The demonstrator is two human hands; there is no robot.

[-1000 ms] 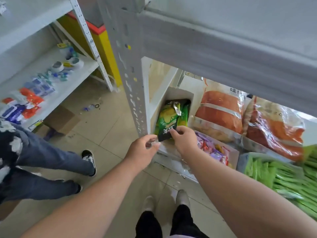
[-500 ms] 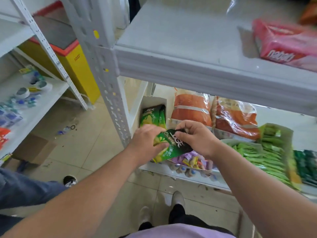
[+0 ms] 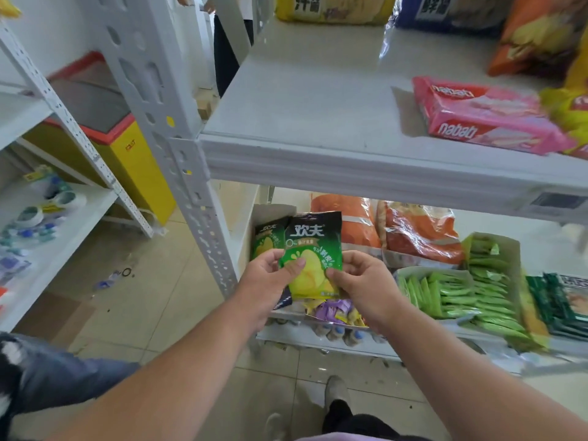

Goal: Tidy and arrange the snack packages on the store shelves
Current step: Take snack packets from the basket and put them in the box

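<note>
While you stood facing the white metal shelving, your left hand (image 3: 265,279) and right hand (image 3: 362,283) both gripped one green snack packet (image 3: 312,254), held upright in front of the lower shelf (image 3: 324,338). Your left thumb lay across the packet's left edge, your right thumb and fingers pinched its right edge, and the packet's black top band faced you. Just behind it, a second matching green packet (image 3: 266,238) stood in a pale open box (image 3: 270,211) at the shelf's left end. Below your hands lay a tray of purple and yellow sweets (image 3: 334,311). Two large orange bags (image 3: 416,233) leaned at the back, with a box of green stick packs (image 3: 458,294) to their right. On the upper shelf (image 3: 302,100), a pink Nabati wafer pack (image 3: 483,116) lay flat towards the right. Beside your left arm, another person's jeans-clad leg (image 3: 63,377) showed above the tiled floor (image 3: 152,300).
</note>
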